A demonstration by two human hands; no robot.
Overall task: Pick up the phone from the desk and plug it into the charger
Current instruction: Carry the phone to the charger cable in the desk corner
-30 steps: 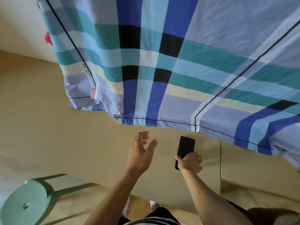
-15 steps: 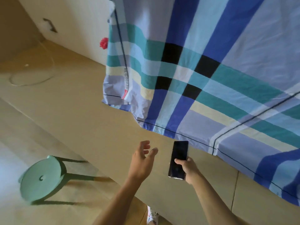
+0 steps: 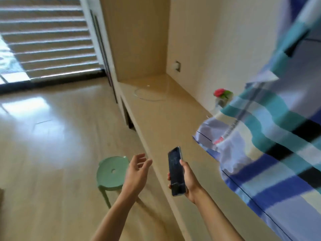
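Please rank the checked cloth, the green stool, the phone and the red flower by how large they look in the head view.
1. Checked cloth, by far the largest.
2. Green stool.
3. Phone, though it is nearer the camera, in the right hand.
4. Red flower, smallest, but also farthest away.

Two forearms enter from the lower edge of the head view; both are bare from the frame edge to the wrist, with no sleeve, cuff or hem in view. The left hand (image 3: 137, 173) carries no glove, ring, watch or band on the parts that show; its wrist is likewise uncovered. The right hand (image 3: 190, 181) is ungloved; no ring shows on its visible fingers (image 3: 181, 161), and its wrist bears no strap or bracelet. Nails are too small and blurred to describe; no marks, tattoos or dressings can be made out on either forearm. The upper arms, torso and clothing lie outside the frame.
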